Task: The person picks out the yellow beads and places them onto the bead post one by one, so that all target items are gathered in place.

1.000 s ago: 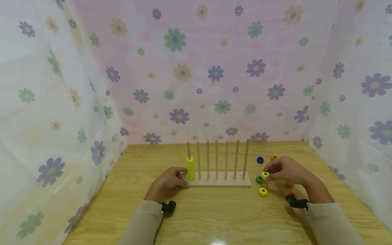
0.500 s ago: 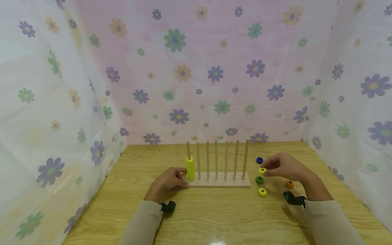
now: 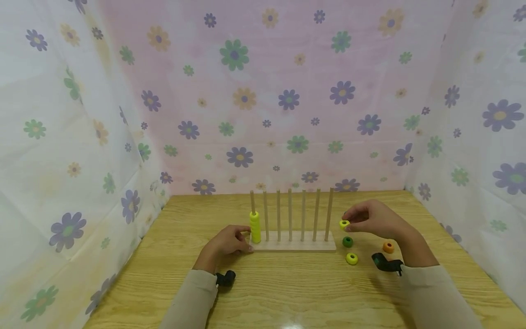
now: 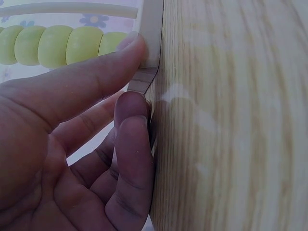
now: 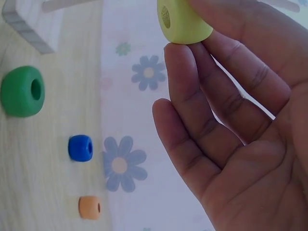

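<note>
A wooden peg stand [image 3: 293, 247] has a row of several upright pegs, and yellow beads [image 3: 255, 227] are stacked on its leftmost peg. My left hand [image 3: 228, 241] grips the left end of the base, the thumb against its edge in the left wrist view. Just right of the stand, my right hand [image 3: 380, 220] pinches a yellow bead [image 3: 344, 225] between thumb and fingers, raised off the table. In the right wrist view that bead [image 5: 185, 24] shows its hole on one side.
On the table right of the stand lie a green bead [image 3: 347, 242], another yellow bead [image 3: 351, 259] and an orange bead [image 3: 388, 247]. A blue bead [image 5: 81, 147] and an orange one [image 5: 90, 207] show in the right wrist view. Flowered cloth [image 3: 263, 137] surrounds the table.
My right hand has lifted the yellow bead and carried it left, past the green bead toward the stand. The left hand stays at the base.
</note>
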Tool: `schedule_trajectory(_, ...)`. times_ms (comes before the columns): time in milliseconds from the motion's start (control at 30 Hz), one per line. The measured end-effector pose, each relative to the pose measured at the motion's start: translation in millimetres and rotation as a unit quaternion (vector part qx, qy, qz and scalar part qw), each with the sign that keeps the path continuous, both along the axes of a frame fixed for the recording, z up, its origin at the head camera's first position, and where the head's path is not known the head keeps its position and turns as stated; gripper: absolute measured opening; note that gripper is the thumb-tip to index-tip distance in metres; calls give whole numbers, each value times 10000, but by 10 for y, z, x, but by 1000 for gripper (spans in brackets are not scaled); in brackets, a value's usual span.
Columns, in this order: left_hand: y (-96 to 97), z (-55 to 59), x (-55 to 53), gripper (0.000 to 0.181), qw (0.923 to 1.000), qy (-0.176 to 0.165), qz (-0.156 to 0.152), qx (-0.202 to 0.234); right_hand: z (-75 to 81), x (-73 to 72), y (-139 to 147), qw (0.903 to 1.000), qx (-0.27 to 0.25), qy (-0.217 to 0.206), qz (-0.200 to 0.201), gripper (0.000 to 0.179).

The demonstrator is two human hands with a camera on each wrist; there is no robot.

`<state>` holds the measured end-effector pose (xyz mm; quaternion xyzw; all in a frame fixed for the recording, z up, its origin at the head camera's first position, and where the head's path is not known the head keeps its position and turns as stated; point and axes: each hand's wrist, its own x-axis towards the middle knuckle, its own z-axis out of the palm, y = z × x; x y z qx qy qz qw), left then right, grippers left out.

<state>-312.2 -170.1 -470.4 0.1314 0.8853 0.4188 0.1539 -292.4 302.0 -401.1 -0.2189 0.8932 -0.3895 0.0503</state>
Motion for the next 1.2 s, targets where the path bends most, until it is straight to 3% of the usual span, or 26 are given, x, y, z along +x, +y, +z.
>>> schedule_trajectory(333, -1, 24, 11, 72, 10000, -20, 14, 57, 85, 16, -103, 10000, 34, 9, 12, 32)
schedule_trajectory(1200, -8, 19, 12, 72, 10000, -27, -4, 66, 342, 93, -534, 9966, 276, 756, -198, 20)
